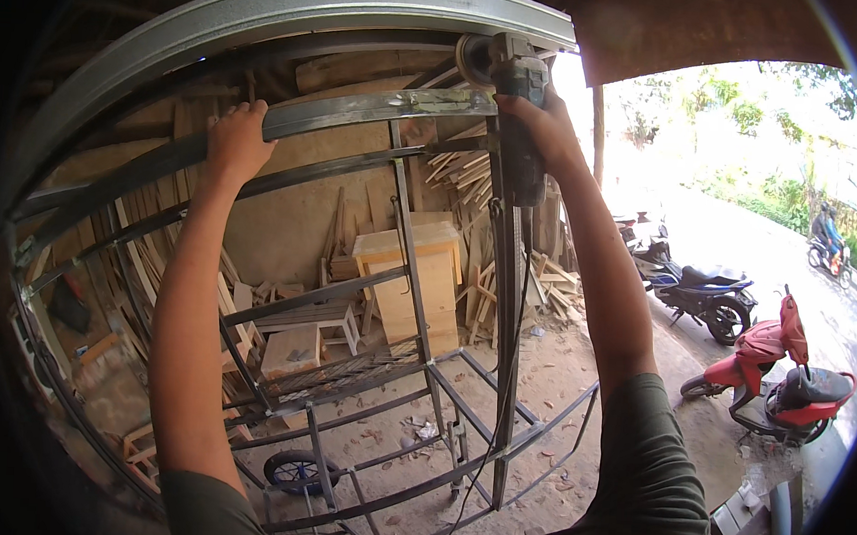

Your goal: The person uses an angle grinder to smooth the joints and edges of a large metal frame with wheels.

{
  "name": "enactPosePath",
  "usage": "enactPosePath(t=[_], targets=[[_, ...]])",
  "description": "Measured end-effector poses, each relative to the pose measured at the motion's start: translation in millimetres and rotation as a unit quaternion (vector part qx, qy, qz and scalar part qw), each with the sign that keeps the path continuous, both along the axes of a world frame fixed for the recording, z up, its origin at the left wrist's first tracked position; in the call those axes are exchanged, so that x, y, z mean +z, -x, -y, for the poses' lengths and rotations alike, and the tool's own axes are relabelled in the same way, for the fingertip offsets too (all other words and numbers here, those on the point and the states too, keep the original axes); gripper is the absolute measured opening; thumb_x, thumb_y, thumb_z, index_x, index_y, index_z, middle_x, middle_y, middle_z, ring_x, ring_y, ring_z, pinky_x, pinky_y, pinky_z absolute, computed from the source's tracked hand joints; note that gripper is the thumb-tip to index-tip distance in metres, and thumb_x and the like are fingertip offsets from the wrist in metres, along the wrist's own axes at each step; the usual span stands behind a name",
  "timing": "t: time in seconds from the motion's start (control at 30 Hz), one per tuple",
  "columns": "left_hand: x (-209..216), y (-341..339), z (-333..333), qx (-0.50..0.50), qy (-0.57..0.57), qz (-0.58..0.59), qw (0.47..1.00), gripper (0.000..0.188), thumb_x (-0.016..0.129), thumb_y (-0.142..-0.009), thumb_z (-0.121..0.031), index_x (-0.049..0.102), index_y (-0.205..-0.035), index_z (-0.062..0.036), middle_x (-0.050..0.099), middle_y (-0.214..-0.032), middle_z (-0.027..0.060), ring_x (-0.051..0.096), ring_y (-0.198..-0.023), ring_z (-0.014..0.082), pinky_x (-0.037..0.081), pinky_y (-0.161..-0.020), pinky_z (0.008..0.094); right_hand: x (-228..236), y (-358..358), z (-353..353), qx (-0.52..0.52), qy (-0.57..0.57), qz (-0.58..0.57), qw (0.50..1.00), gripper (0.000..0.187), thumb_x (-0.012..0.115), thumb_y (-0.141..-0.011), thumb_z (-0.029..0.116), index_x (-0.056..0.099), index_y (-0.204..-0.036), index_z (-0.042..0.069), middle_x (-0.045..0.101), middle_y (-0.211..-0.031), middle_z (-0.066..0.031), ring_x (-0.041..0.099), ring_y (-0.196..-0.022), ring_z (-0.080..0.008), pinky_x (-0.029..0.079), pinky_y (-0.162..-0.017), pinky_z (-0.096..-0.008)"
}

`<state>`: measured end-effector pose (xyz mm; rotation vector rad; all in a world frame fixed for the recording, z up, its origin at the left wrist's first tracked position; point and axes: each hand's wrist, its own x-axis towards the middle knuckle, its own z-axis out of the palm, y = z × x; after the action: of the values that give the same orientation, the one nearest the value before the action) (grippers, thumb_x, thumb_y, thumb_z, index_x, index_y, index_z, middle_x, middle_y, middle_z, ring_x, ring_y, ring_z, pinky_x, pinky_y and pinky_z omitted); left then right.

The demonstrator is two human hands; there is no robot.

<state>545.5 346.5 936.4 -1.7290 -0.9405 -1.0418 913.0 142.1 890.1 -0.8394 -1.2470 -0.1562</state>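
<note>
Nearest, both forearms rise from the lower edge. The left hand [235, 142] curls its fingers over the dark steel bar [359, 114] of a metal frame [461, 403], gripping it to the left. The right hand [540, 129] is wrapped tight around an angle grinder [514, 99], whose disc sits just above and left of that hand, against the bar's right end. Farther off stand a wooden cabinet [418, 281], a red scooter [777, 378] and a dark motorbike [700, 294].

an open-fronted workshop: steel frame [367, 360], stacked timber offcuts [461, 173] (dirt floor).
</note>
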Motion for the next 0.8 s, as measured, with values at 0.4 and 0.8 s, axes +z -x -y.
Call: enactPosePath(t=[0.4,0.8], targets=[[-1,1,6,-0.01,0.008,0.005,1.0,0.045,0.077,-0.085,-0.026,0.058,-0.121,-0.0068,0.067,-0.114,0.0129,0.061,-0.116,0.0315,0.047,-0.099,0.0499,-17,-28,7,-0.011,0.0,0.045,0.999,0.046,0.077,-0.081,0.026,0.063,-0.114,-0.002,0.068,-0.088,-0.0089,0.067,-0.074,-0.0175,0.056,-0.069,-0.0311],[0,2,-1,-0.022,0.001,-0.006,1.0,0.042,0.076,-0.085,-0.018,0.058,-0.121,-0.004,0.066,-0.113,0.0153,0.061,-0.116,0.0338,0.046,-0.101,0.0513,-30,-75,10,-0.078,-0.024,0.018,0.997,0.045,0.078,-0.081,0.024,0.062,-0.112,-0.004,0.068,-0.086,-0.0108,0.068,-0.067,-0.0188,0.057,-0.062,-0.0315]])
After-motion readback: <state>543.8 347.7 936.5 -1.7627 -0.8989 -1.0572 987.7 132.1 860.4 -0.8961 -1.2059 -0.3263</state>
